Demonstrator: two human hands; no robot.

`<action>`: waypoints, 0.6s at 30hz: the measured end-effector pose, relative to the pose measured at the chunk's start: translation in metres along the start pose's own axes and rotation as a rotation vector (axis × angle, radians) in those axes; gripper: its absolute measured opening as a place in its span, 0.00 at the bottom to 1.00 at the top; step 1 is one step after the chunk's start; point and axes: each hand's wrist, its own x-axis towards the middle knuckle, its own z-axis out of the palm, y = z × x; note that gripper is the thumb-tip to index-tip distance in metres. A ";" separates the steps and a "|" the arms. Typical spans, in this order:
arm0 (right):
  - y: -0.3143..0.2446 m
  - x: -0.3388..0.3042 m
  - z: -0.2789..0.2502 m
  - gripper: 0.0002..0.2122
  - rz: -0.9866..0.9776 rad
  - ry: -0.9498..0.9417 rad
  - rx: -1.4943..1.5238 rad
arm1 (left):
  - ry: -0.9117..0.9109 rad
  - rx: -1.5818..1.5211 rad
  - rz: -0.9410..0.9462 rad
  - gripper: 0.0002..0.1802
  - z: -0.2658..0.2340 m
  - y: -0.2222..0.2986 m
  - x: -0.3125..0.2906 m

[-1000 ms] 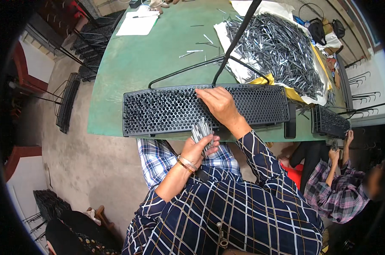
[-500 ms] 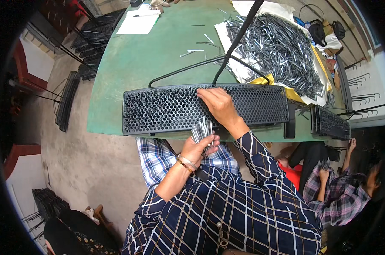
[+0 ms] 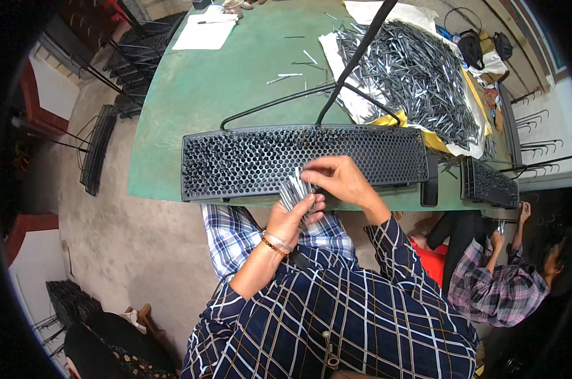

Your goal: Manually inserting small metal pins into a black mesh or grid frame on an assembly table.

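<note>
Metal rods (image 3: 291, 191), clamped in left grip (image 3: 288, 218) near perforated tray (image 3: 248, 164), may spill if loosened; right grip (image 3: 347, 183): I cannot tell.

Head cam: left fisheye of the side-by-side pair, worn on the person's head, upright, pitched steeply down and a bit forward. Closest is the navy woven shirt with white checks (image 3: 355, 316), filling the bottom edge. Black rectangular perforated tray (image 3: 248, 165) is near, mid-frame, seen from above. Green flat tabletop (image 3: 235, 79) recedes toward the top; grey concrete floor (image 3: 118, 243) is farther below, left. Straight edges bow at the rim, corners black.
</note>
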 end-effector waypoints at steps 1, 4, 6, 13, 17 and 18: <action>0.004 -0.003 0.001 0.10 0.035 -0.043 0.025 | -0.009 0.020 0.012 0.12 -0.002 -0.001 0.002; 0.007 -0.008 0.000 0.09 0.066 -0.031 0.190 | -0.020 0.027 0.015 0.12 0.000 -0.002 0.003; 0.008 -0.007 -0.004 0.09 0.066 -0.010 0.181 | -0.022 0.018 0.007 0.12 0.003 -0.002 0.003; 0.003 0.013 -0.006 0.08 -0.159 0.374 0.139 | 0.029 0.022 -0.017 0.12 0.005 -0.001 0.002; 0.007 0.032 0.000 0.07 -0.369 0.563 -0.037 | 0.019 0.045 -0.067 0.13 0.005 -0.005 0.003; 0.009 0.036 0.000 0.07 -0.441 0.578 -0.115 | 0.018 0.047 -0.067 0.13 0.005 -0.005 0.003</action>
